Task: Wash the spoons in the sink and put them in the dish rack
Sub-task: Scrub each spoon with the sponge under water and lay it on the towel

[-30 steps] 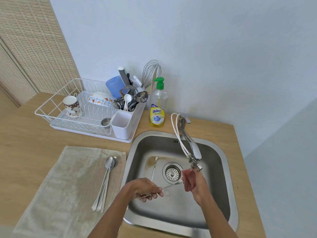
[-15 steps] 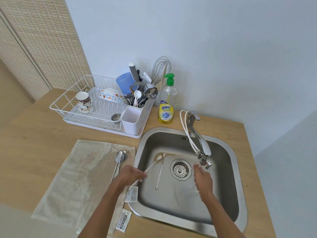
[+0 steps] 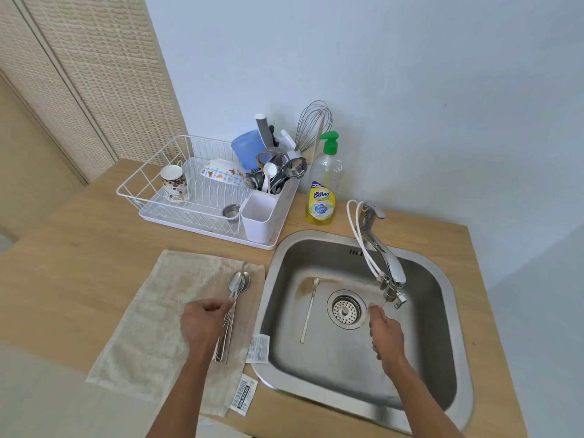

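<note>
Resting on the towel [image 3: 151, 311], the left hand [image 3: 202, 324] is clenched around the spoons [image 3: 235, 298], while the right hand [image 3: 385, 336], loosely uncurled under the faucet [image 3: 388, 270], holds nothing; one spoon [image 3: 309, 308] lies in the sink [image 3: 442, 311] between them, dish rack [image 3: 189, 191] beyond.

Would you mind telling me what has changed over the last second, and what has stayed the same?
The left hand carried the washed spoon out of the sink, leftward to the spoons on the towel, where its grip now rests closed on the pile. The right hand stayed under the faucet. One spoon remains in the basin; the dish rack is unchanged.
</note>
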{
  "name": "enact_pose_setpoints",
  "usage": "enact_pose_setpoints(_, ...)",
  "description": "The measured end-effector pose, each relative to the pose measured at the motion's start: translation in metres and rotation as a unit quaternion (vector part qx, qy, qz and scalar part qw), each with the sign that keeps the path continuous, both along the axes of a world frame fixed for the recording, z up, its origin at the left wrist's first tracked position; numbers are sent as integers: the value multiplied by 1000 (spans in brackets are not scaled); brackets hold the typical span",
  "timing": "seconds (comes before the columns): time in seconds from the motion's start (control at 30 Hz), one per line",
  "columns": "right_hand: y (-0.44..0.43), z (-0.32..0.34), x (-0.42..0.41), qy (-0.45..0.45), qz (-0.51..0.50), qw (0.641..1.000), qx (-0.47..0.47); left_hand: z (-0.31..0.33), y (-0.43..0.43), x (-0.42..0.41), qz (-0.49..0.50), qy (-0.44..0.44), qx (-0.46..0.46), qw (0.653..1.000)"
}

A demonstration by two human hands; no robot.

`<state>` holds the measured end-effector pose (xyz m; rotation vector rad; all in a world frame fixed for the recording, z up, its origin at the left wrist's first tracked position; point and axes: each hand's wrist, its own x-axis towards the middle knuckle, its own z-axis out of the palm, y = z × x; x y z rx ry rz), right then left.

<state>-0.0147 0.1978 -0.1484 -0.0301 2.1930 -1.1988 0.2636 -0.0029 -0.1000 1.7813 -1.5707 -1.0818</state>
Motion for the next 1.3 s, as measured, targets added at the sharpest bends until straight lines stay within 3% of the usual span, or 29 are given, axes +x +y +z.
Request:
enact_pose_setpoints(0.13,2,5,3,-33,8,999,-29,-6,-2,7,7,-65,-24,998)
enact_pose_setpoints(0.23,2,5,3,-56,13,996,-62,-3,-2,0,-12,-103,-98,990)
enact_pose_setpoints(0.4,-2,1,1,-86,-13,993,-83,9,15,-50,-136,-81,-175,972)
enact_pose_setpoints(0.57,-5,-5,-6,-137,-72,984,-91,-4,35,-102,-278,-52,-139,949)
enact_pose_setpoints(0.73,-8,-23,-15,-183,-109,969,-122,-46,39,-133,-318,-118,-53,939)
enact_pose_setpoints(0.83,-12,-20,-12,-211,-134,956,-152,-68,40,-144,-320,-152,-4,935)
enact_pose_setpoints(1.07,-1,-29,-26,-220,-124,959,-125,-116,34,-172,-285,-173,46,942)
enact_pose_setpoints(1.3,18,-58,-46,-197,-74,974,-88,-138,33,-193,-257,-207,31,944)
